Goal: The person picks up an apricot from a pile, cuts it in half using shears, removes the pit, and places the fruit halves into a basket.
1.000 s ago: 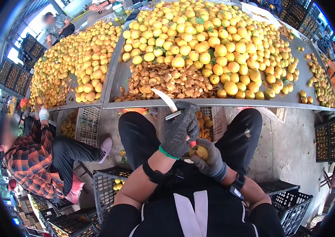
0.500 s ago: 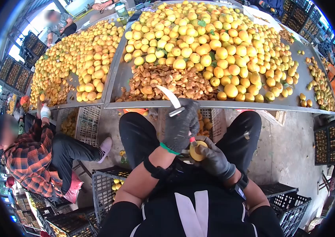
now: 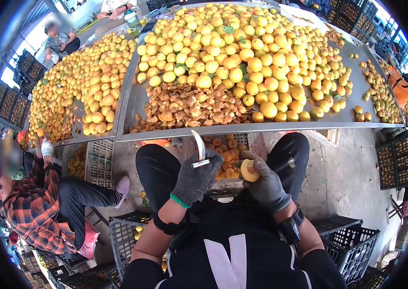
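My left hand (image 3: 195, 178), in a dark glove with a green cuff, is closed round a curved knife (image 3: 198, 146). The blade points up and its handle is hidden in the fist. My right hand (image 3: 267, 187), in a grey glove, grips a cut apricot (image 3: 249, 170) between thumb and fingers, its pale cut face turned towards my left hand. The two hands are apart, above my lap. Behind them, under the table edge, a crate (image 3: 257, 143) holds apricot halves (image 3: 225, 156).
Whole apricots (image 3: 257, 62) are heaped on the metal table (image 3: 175, 129), with a pile of brown pits (image 3: 194, 106) near its front edge. A co-worker in a plaid shirt (image 3: 35, 209) sits at left. Black crates (image 3: 350, 245) stand on both sides of me.
My hands have moved apart, the left one down and to the left with the knife. A red-tipped piece that was at the apricot's cut face no longer shows. The view has shifted slightly.
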Demonstrator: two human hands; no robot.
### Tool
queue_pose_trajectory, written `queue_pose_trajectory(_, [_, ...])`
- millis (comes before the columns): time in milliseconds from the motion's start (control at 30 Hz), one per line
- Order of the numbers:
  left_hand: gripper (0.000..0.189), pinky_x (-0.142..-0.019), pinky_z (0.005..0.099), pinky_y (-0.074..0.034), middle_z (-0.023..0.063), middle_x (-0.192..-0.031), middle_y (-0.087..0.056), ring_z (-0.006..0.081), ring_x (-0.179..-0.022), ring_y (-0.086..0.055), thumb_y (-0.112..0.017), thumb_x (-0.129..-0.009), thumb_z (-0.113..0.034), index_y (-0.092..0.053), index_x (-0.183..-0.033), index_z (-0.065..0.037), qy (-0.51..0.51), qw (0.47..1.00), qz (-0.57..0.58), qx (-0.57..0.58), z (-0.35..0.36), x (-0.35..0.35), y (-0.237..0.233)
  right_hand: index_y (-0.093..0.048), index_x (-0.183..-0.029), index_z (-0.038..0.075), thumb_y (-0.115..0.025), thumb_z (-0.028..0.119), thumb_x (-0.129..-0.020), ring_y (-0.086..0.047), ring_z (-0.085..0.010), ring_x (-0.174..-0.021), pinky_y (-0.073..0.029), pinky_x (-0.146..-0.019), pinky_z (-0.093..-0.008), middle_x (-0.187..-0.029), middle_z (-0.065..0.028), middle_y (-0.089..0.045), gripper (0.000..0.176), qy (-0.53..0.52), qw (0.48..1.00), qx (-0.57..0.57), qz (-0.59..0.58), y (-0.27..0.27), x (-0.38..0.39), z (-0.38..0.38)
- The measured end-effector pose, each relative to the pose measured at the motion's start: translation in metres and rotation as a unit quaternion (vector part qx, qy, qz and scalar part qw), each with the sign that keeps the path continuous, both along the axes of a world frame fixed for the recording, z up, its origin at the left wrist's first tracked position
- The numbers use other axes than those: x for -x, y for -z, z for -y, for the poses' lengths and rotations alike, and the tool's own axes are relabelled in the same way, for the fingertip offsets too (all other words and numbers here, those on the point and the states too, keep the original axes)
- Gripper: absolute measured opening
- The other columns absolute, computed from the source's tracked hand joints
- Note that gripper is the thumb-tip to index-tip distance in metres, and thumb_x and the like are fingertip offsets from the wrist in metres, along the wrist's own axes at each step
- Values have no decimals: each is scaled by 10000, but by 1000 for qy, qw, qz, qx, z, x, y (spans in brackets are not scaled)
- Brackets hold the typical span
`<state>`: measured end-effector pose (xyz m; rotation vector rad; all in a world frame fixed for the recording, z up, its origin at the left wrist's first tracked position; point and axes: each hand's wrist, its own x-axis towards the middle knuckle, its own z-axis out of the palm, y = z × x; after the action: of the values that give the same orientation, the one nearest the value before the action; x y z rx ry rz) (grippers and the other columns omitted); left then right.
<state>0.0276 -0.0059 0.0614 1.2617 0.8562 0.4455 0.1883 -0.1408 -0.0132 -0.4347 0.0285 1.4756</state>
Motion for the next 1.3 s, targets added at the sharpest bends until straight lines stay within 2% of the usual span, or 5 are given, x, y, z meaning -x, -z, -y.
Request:
queue_pose_trajectory(333, [73, -401, 211, -354, -12, -617, -516, 67, -449, -451, -608, -891, -76, -603, -958, -48, -45, 974, 201, 99, 4, -1, 0, -398, -1155, 29, -600, -9, -812, -604, -202, -947, -536, -822, -316, -1091, -107, -563, 400, -89, 944, 122, 293, -18, 20, -4])
queue_pose_trajectory(567, [81, -378, 221, -336, 10, -590, -507, 79, -416, -426, -589, -884, -24, -592, -965, -21, -61, 942, 307, 121, 7, -10, 3, -391, -1187, 29, -658, 55, -826, -634, -203, -937, -548, -731, -279, -1095, -146, -576, 450, -195, 967, 43, 160, -29, 37, -7])
queue_pose_trajectory(867, [99, -403, 226, -361, 37, -624, -525, 93, -447, -458, -590, -859, 3, -581, -958, 0, -51, 937, 345, 28, 12, -6, 7, -371, -1233, 14, -650, 35, -835, -631, -204, -1002, -559, -785, -299, -1053, -132, -609, 487, -260, 923, 15, 284, -21, 45, -9])
queue_pose_trajectory(1133, [129, -419, 227, -372, 46, -647, -522, 97, -472, -473, -588, -855, 11, -566, -982, 12, -77, 912, 397, 64, 9, -4, 11, -411, -1235, 67, -646, 62, -851, -579, -115, -721, -496, -656, -232, -967, -71, -580, 450, -234, 886, 130, 378, -67, 44, -9])
queue_pose_trajectory(1300, [151, -427, 226, -372, 43, -694, -535, 92, -487, -478, -603, -855, -4, -561, -999, 14, -83, 904, 415, 63, 14, -3, 9, -436, -1210, 75, -673, 85, -839, -537, -85, -729, -466, -641, -212, -970, -37, -531, 440, -162, 909, 71, 378, -47, 53, -1])
